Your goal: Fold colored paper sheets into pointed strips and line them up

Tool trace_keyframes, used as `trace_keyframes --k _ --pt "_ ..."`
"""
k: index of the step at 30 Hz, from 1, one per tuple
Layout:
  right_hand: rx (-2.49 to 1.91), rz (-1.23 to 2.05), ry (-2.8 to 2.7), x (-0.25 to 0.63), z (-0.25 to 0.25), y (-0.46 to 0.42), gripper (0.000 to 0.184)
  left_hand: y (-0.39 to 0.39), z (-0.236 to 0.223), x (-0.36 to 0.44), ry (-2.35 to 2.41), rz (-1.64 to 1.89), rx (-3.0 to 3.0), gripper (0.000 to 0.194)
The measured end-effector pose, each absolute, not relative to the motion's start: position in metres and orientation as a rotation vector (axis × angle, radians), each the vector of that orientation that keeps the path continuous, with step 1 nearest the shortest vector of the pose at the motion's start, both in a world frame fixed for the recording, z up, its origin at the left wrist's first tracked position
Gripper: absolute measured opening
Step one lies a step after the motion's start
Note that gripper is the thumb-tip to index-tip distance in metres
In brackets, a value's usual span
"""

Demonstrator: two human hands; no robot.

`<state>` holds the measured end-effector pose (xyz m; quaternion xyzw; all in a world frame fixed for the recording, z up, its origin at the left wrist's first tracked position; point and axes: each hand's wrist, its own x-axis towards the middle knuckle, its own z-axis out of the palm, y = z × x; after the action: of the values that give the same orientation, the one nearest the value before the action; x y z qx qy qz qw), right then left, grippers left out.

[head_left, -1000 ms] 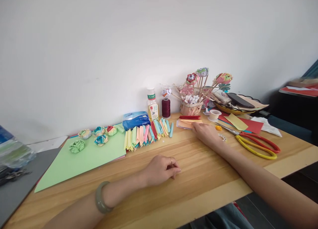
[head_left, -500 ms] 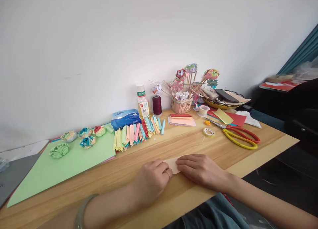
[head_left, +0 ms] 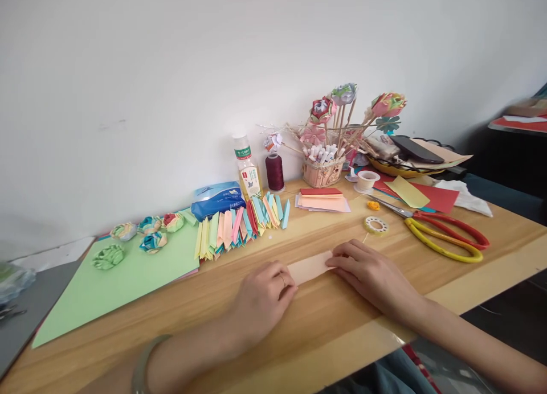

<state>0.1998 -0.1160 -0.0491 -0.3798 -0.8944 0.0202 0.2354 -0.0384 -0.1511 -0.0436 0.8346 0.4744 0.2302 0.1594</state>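
Observation:
A pale pink strip of paper point(head_left: 311, 269) lies near the front of the wooden table, between my two hands. My left hand point(head_left: 267, 294), with a ring on one finger, has its fingers closed on the strip's left end. At the right end my right hand point(head_left: 367, 271) grips the paper with fingers curled over it; the thumb is mostly hidden. Beyond them rests a small stack of coloured paper strips point(head_left: 322, 202), red on top at the back. A row of folded paper pieces point(head_left: 239, 226) in several colours stands to its left.
Scissors point(head_left: 444, 237) with red and yellow handles lie right, near a tape roll point(head_left: 376, 225). Paper flowers point(head_left: 108, 257) sit on green sheets point(head_left: 141, 286) at left. Tissues point(head_left: 217, 200), a bottle point(head_left: 247, 166), a thread spool point(head_left: 274, 172) and a flower basket point(head_left: 322, 172) line the wall.
My right hand has come back from the paper stack with a pale pink strip, now laid flat in front. Both hands took its ends; the right hand has since shifted outward, showing more paper.

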Motion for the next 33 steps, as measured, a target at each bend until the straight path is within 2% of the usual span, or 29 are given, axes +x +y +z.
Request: trace_keyframes --k 2,7,12,20,26,33 --pt "-1.036 0.136 -2.454 0.200 -0.048 -0.105 0.026 -0.147 -0.044 -0.039 1.342 0.683 2.363 0.015" --pt "-1.024 0.604 -2.466 0.204 -0.041 -0.082 0.019 -0.141 -0.040 -0.039 1.433 0.741 2.123 0.012" --pt "-1.303 0.791 -2.340 0.204 -0.042 -0.074 0.014 -0.135 -0.043 -0.035 1.557 0.727 2.032 0.011" --pt "-1.465 0.724 -2.248 0.200 -0.061 -0.077 0.004 -0.128 -0.058 -0.039 1.547 0.626 1.841 0.014" --pt "-1.426 0.555 -2.257 0.197 -0.060 -0.085 0.010 -0.124 -0.062 -0.042 1.391 0.746 2.259 0.018" --pt "-1.360 0.519 -2.286 0.191 -0.052 -0.082 0.009 -0.123 -0.067 -0.047 1.270 0.813 2.397 0.023"
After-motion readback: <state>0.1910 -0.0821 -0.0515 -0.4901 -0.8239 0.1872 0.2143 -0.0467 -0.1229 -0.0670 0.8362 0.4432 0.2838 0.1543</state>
